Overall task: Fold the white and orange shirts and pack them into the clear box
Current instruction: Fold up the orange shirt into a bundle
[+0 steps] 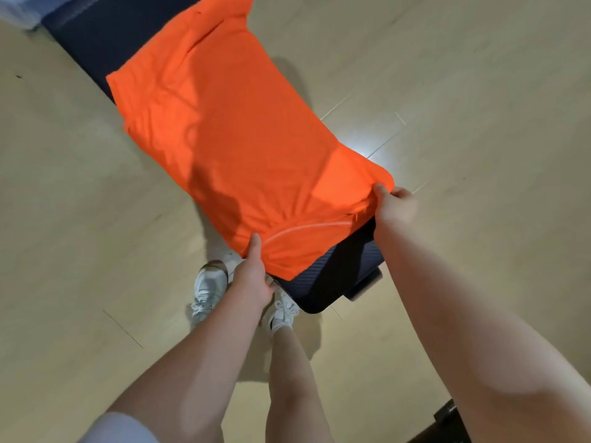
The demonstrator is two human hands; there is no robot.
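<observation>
An orange shirt [224,132] lies spread along a dark padded bench [332,276], its collar end nearest me. My left hand [254,276] pinches the shirt's near left corner by the collar, thumb on top. At the near right corner, my right hand [395,204] grips the shirt's shoulder edge. A pale see-through box [19,11] shows at the top left corner, mostly cut off. No white shirt is in view.
The bench runs diagonally from top left to lower middle over a light wooden floor [447,91]. My feet in white sneakers [208,289] stand at the bench's near end. A dark object [451,417] sits at the lower right.
</observation>
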